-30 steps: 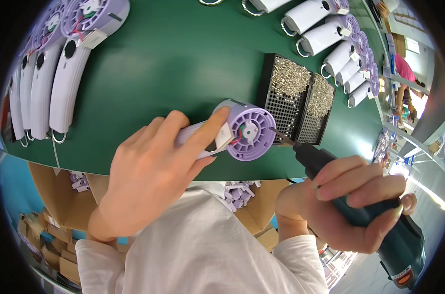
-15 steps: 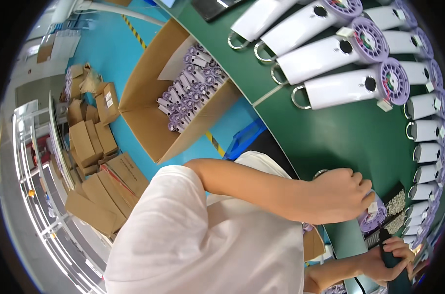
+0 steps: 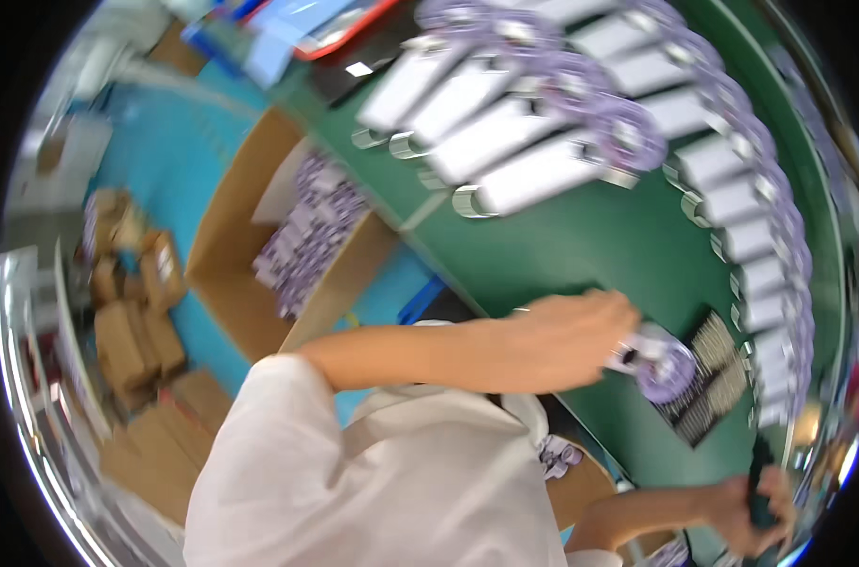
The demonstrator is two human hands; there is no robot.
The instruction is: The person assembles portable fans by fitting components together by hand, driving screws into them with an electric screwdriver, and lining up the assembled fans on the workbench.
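My left hand [image 3: 576,340] is closed over the white handle of a handheld fan, hiding most of it. The fan's round purple head [image 3: 668,371] sticks out past my fingers, low over the green table. Beside that head lies a dark tray [image 3: 686,419] of small screws. At the lower right, my right hand [image 3: 746,518] is wrapped around a dark electric screwdriver [image 3: 762,482], blurred by motion. Its tip points up, apart from the fan.
Similar white fans [image 3: 543,170] with purple heads and metal rings lie in rows across the green table [image 3: 533,255]. An open cardboard box [image 3: 235,255] full of fan parts stands to the left. A red-rimmed tray [image 3: 354,28] is at the far edge; cartons [image 3: 131,340] are piled beyond.
The view has shifted and blurred. The fan and my left hand are farther from the right hand, and more of the screw tray shows. Both hands keep their holds.
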